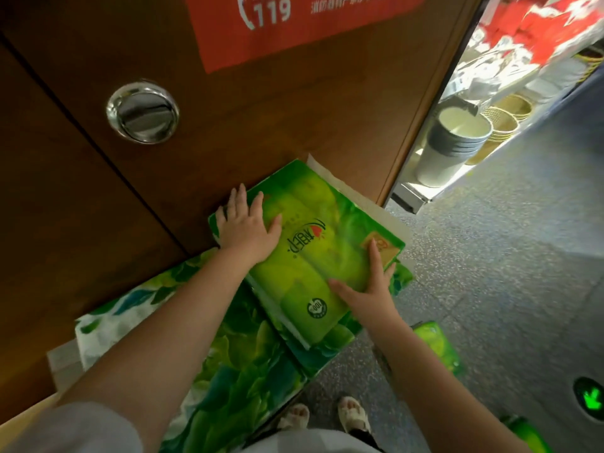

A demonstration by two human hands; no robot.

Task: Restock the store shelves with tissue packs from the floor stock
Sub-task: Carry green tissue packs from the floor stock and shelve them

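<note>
A bright green tissue pack (pixel 307 243) lies on top of a stack of larger green leaf-printed packs (pixel 235 364) against a brown wooden door. My left hand (pixel 246 223) lies flat on the pack's far left corner with fingers spread. My right hand (pixel 369 289) holds the pack's near right edge, thumb on top and fingers tucked under the side. More green packs (pixel 438 348) lie on the floor to the right.
The brown door (pixel 228 109) with a round metal handle (pixel 142 111) and a red sign (pixel 294 21) stands straight ahead. Stacked white buckets (pixel 451 142) and woven baskets (pixel 503 119) fill low shelves at right. The grey floor (pixel 506 256) carries a green arrow marker (pixel 591 402).
</note>
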